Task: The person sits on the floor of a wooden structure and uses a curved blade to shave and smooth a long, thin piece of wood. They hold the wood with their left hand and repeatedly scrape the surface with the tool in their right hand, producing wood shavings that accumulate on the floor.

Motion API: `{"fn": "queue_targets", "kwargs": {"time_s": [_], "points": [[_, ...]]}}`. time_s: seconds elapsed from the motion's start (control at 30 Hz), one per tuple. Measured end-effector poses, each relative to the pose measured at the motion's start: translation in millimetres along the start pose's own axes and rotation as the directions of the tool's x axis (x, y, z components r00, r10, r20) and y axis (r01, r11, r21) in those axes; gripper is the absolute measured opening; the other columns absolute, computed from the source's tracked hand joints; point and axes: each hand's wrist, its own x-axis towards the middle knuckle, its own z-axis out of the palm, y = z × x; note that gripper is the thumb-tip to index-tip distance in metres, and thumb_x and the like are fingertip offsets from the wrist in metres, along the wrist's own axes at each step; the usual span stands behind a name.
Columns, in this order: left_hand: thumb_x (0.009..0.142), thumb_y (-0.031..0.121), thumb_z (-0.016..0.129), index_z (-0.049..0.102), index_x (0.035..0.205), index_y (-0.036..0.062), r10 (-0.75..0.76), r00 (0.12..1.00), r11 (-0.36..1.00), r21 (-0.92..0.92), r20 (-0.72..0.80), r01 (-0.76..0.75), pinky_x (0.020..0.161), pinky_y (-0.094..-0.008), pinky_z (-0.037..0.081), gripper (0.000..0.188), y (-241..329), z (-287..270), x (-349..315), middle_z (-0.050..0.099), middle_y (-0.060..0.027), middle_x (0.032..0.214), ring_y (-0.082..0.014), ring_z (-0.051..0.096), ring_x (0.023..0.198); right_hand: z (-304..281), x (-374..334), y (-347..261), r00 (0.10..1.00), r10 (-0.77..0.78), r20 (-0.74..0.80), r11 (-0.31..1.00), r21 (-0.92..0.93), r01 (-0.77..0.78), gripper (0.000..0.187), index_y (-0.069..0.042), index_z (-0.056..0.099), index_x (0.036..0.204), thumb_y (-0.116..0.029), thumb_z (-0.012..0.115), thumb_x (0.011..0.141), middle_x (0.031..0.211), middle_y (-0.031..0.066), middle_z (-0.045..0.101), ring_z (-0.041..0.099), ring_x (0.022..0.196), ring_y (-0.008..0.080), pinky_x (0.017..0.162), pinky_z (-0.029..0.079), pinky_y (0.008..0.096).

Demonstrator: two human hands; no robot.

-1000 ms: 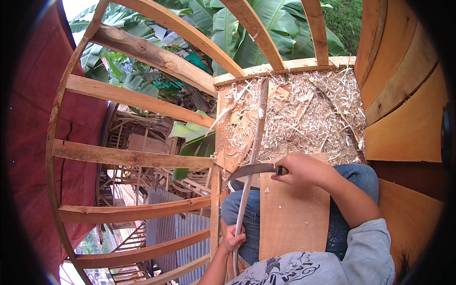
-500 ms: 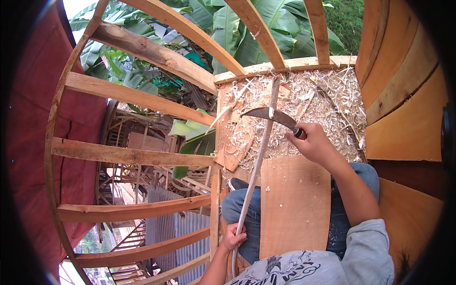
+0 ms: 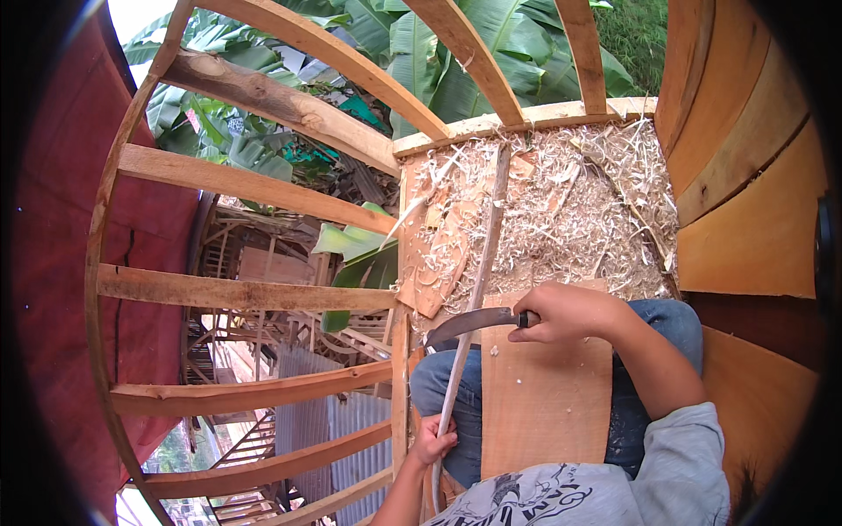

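Observation:
My right hand [image 3: 561, 314] is closed round the short dark handle of a sickle [image 3: 471, 324]. Its curved grey blade lies across a long, thin wooden stick [image 3: 486, 254], just left of the board on my lap. Lower down, my left hand [image 3: 432, 440] grips this stick near its bottom end, beside my left knee. The stick slants up and away to the far rail, its far end over the shavings. A flat plywood board [image 3: 545, 394] rests across my legs, with a few small chips on it.
Pale wood shavings [image 3: 579, 210] cover the floor ahead. Slatted wooden railings [image 3: 246, 287] run along the left and far sides, with a drop and banana leaves [image 3: 438, 53] beyond. Wooden panels [image 3: 745, 250] wall the right side. A red sheet [image 3: 61, 263] hangs at far left.
My right hand has drawn the sickle down the stick toward me, from over the shavings to near my knee. My left hand has stayed nearly in place.

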Motion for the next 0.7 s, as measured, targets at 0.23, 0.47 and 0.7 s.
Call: {"fn": "queue_targets", "kwargs": {"time_s": [0.23, 0.47, 0.7], "points": [[0.076, 0.017, 0.069, 0.047, 0.074, 0.0046, 0.002, 1.000, 0.999, 0.050, -0.005, -0.001, 0.036, -0.0205, 0.032, 0.025, -2.2, -3.6, 0.8, 0.048, -0.0015, 0.055, -0.0065, 0.043, 0.039, -26.9, -1.2, 5.8, 0.948, 0.223, -0.228, 0.973, 0.117, -0.201, 0.033, 0.003, 0.064, 0.081, -0.029, 0.068, 0.081, 0.064, 0.0138, 0.060, 0.058, 0.059, 0.0224, 0.056, 0.044, 0.0349], [0.076, 0.013, 0.065, 0.047, 0.072, 0.0050, 0.032, 0.999, 0.999, 0.029, -0.003, -0.032, 0.036, -0.0208, 0.032, 0.020, 0.5, 0.4, 1.0, 0.048, -0.0014, 0.054, -0.0064, 0.043, 0.038, -41.2, 2.9, 13.3, 0.871, 0.282, -0.403, 0.946, 0.266, -0.184, 0.027, 0.002, 0.065, 0.083, -0.025, 0.068, 0.083, 0.059, 0.0092, 0.060, 0.054, 0.054, 0.0095, 0.050, 0.041, 0.0288], [0.076, 0.014, 0.066, 0.046, 0.073, 0.0042, -0.001, 1.000, 1.000, -0.005, 0.001, 0.001, 0.035, -0.0211, 0.031, 0.022, 2.5, -1.2, -0.7, 0.049, -0.0024, 0.055, -0.0074, 0.043, 0.038, -5.2, 2.9, 2.1, 0.990, 0.097, -0.100, 0.995, 0.036, -0.094, 0.028, 0.002, 0.066, 0.085, -0.026, 0.068, 0.082, 0.058, 0.0101, 0.058, 0.056, 0.057, 0.0124, 0.051, 0.041, 0.0306]]}}
